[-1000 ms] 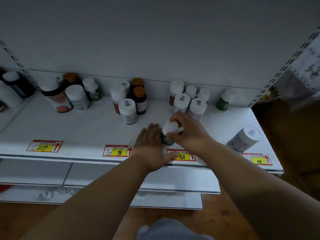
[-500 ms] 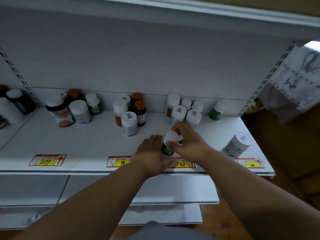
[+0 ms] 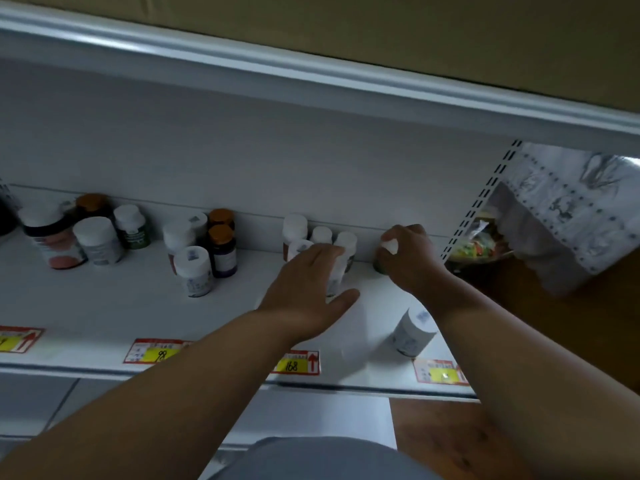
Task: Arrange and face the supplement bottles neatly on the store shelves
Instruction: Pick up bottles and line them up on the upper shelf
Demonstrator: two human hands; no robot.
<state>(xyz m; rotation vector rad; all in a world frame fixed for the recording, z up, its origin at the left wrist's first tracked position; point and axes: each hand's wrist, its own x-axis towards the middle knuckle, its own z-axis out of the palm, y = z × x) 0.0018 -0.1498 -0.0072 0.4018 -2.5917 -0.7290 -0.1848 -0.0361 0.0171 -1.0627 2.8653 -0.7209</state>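
- One head-worn view, wide-angle, looking forward and down from above the forearms.
- It faces the back panel (image 3: 242,161) of a white shelf (image 3: 104,306) squarely, close in, rolled slightly clockwise.
- The frame runs from the upper shelf lip (image 3: 311,81) down past the price tags (image 3: 298,362) to the floor (image 3: 450,431).
- No second view to share.

1. The scene is dim and grey overall, with muted colours.
2. The brightest patch is daylight at the far right, behind the patterned curtain (image 3: 568,202).
3. The shelf (image 3: 104,306) surface picks up a soft, pale sheen.
4. Both hands and the nearby bottles are motion-blurred.
5. Wide-angle distortion bends the upper shelf edge.
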